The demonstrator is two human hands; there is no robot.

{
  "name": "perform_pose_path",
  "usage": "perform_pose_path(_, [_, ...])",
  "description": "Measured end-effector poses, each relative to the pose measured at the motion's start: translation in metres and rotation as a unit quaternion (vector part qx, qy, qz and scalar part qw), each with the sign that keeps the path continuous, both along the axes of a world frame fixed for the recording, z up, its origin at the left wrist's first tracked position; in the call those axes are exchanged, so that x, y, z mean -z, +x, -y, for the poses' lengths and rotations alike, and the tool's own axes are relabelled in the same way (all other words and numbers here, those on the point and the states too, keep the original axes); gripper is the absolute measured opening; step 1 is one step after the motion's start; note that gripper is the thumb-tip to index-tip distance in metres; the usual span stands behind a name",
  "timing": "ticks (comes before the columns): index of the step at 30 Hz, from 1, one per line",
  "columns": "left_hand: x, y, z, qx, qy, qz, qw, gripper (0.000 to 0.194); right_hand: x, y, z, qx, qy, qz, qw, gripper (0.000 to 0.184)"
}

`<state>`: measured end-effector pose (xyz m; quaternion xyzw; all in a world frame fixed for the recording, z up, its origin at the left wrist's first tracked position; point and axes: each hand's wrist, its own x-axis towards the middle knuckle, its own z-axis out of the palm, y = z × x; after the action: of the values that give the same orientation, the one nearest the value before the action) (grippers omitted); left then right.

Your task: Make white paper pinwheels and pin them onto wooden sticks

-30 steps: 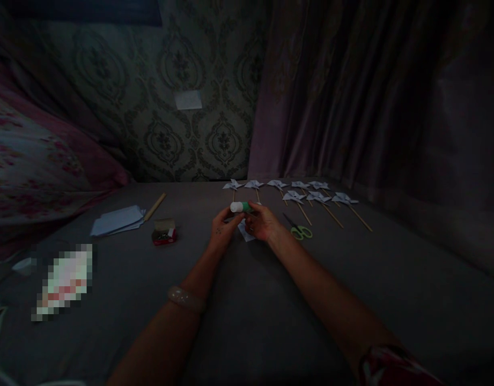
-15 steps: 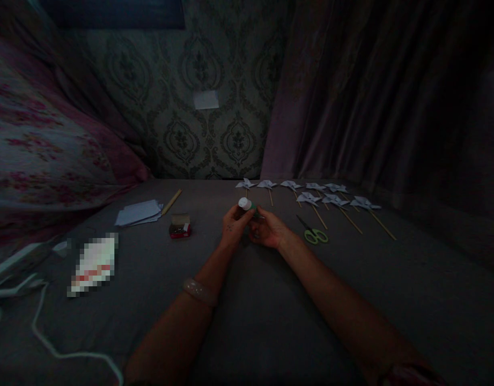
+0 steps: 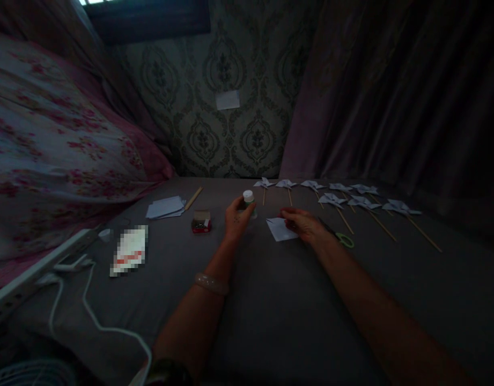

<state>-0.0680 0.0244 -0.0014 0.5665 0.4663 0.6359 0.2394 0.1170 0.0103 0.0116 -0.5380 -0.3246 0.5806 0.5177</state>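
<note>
A small glue bottle (image 3: 249, 201) with a white top and green label stands upright, gripped by my left hand (image 3: 235, 219). Its lower end looks pale and is partly behind my fingers. To the right, my right hand (image 3: 305, 224) has its fingers bent together at the upper right edge of a square of white paper (image 3: 279, 230). The hand covers that side of the paper, so the exact hold is partly hidden. Green-handled scissors (image 3: 345, 240) lie just beyond my right wrist, their blades partly behind it.
Several white paper pinwheels (image 3: 362, 202) on wooden sticks lie at the back right. On the left are a paper stack (image 3: 165, 207), wooden sticks (image 3: 193, 198), a small red box (image 3: 201, 222) with metal bits, a blurred packet (image 3: 130, 251) and a power strip (image 3: 37, 273) with white cables.
My right hand has left the glue bottle and moved right to the white paper. The bottle has gone from lying sideways to upright in my left hand. The view has turned left.
</note>
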Motion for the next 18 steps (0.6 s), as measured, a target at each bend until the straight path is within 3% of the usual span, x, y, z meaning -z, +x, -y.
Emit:
perform_pose_path(9, [-0.016, -0.048, 0.0, -0.136, -0.051, -0.139, 0.98, 0.032, 0.007, 0.013, -0.008, 0.007, 0.016, 0.031, 0.999, 0.01])
perform_pose_path(18, [-0.02, -0.078, -0.001, -0.204, -0.08, -0.233, 0.948, 0.034, 0.017, 0.014, -0.013, -0.003, 0.01, 0.052, 0.999, 0.008])
